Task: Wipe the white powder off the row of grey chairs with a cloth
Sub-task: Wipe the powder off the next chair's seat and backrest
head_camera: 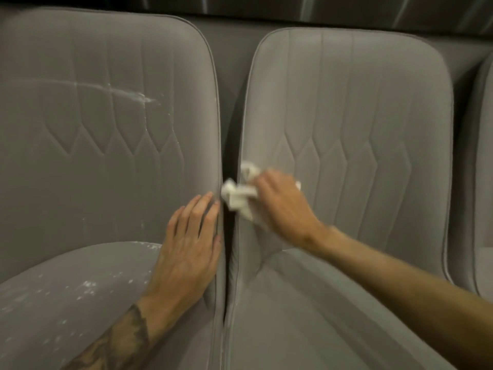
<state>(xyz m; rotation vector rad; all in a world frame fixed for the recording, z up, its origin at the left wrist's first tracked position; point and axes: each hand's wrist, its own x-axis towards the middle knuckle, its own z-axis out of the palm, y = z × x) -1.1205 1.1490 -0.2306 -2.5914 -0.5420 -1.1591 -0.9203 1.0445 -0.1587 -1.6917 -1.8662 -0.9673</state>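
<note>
Two grey padded chairs stand side by side. The left chair [106, 145] carries a streak of white powder [138, 96] across its backrest and more specks on its seat. My left hand [189, 247] lies flat with straight fingers on the right edge of that chair's backrest. My right hand [280, 201] grips a crumpled white cloth [238, 194] and holds it against the lower left edge of the right chair [360, 124], beside the dark gap between the two chairs. The right chair's backrest looks free of powder.
A third grey chair [484, 182] shows at the far right edge. Behind the chairs runs a grey wall with a dark striped surface [320, 9] above it.
</note>
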